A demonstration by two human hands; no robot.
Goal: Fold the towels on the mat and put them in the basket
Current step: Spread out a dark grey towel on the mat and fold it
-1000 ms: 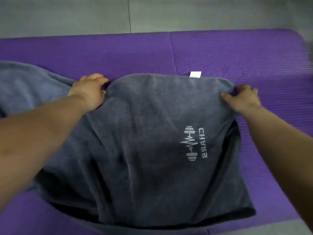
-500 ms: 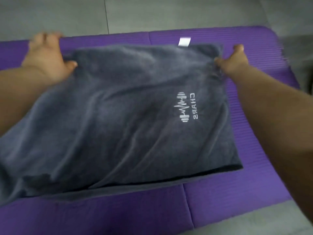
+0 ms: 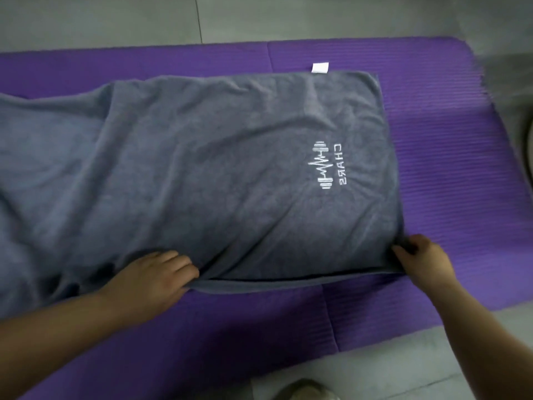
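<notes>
Both hands are holding the near edge of the gray towel (image 3: 216, 174) now, not the far edge. At 7 o'clock the left hand (image 3: 155, 277) is gripping it; at 4 o'clock the right hand (image 3: 425, 262) is pinching the corner. It is lying on the purple mat (image 3: 447, 140), looking folded once; the basket is waiting.

Grey towel (image 3: 202, 168), white logo (image 3: 328, 166), purple mat (image 3: 447, 140)

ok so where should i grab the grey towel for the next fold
Probably its near right corner, from the near side: both layers of the grey towel lie stacked there, so fingers can pinch them together. The right hand grips that corner.
</notes>
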